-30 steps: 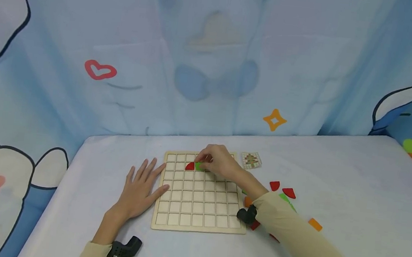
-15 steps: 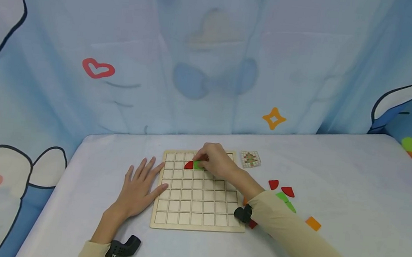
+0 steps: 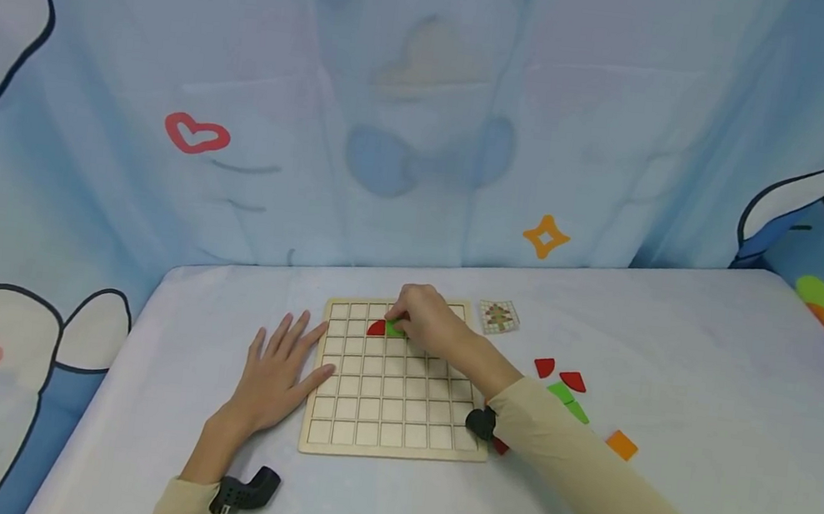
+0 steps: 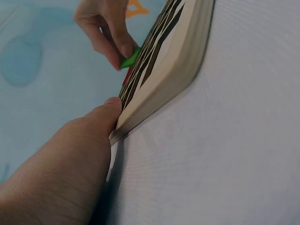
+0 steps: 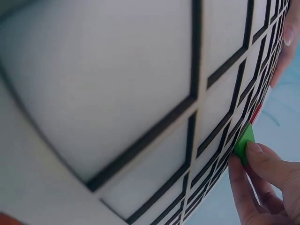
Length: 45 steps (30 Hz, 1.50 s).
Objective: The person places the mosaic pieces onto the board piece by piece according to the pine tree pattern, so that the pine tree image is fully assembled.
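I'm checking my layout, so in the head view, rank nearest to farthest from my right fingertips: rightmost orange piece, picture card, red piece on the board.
1. Red piece: on the board, just left of your right hand.
2. Picture card: on the table, just right of the board.
3. Orange piece: on the table, off to the right.

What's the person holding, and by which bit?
The right hand pinches a green piece by its edges. The left hand just touches the board.
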Motion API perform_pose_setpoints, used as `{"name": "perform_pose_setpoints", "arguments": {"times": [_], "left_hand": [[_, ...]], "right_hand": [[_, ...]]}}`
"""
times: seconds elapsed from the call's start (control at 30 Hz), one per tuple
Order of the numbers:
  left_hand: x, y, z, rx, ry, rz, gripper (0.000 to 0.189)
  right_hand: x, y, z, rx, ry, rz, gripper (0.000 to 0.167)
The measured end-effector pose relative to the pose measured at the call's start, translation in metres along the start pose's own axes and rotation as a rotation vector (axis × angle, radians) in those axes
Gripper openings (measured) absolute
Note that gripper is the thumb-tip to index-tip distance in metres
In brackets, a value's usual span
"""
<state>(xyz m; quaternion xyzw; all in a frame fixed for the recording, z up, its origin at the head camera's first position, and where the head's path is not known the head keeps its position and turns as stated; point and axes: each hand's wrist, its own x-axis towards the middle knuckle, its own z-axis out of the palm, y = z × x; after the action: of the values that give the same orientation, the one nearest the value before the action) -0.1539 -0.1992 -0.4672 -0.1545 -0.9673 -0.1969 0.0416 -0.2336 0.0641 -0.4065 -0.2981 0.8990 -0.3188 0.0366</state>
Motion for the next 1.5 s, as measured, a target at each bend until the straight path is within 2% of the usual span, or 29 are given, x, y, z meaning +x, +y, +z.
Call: {"name": "perform_pose_setpoints", "arguments": {"times": [0.23, 0.8, 1.03, 1.3, 1.5], "left_hand": [[0.000, 0.002, -0.002, 0.002, 0.004, 0.003, 0.072], [-0.001, -0.001, 0.000, 0.005, 0.006, 0.005, 0.072], [0.000, 0.001, -0.001, 0.003, 0.002, 0.006, 0.072], [-0.002, 0.002, -0.001, -0.005, 0.015, 0.011, 0.072], [-0.002, 0.003, -0.001, -0.009, 0.011, 0.011, 0.072]], "right_hand": [[0.005, -0.004, -0.001, -0.077, -0.068, 0.016, 0.017], [0.002, -0.007, -0.002, -0.242, -0.117, -0.089, 0.017], [0.000, -0.006, -0.001, -0.285, -0.106, -0.115, 0.014], [-0.011, -0.001, -0.008, -0.197, -0.155, -0.178, 0.020], [-0.041, -0.001, -0.023, -0.170, -0.144, -0.200, 0.022]]}}
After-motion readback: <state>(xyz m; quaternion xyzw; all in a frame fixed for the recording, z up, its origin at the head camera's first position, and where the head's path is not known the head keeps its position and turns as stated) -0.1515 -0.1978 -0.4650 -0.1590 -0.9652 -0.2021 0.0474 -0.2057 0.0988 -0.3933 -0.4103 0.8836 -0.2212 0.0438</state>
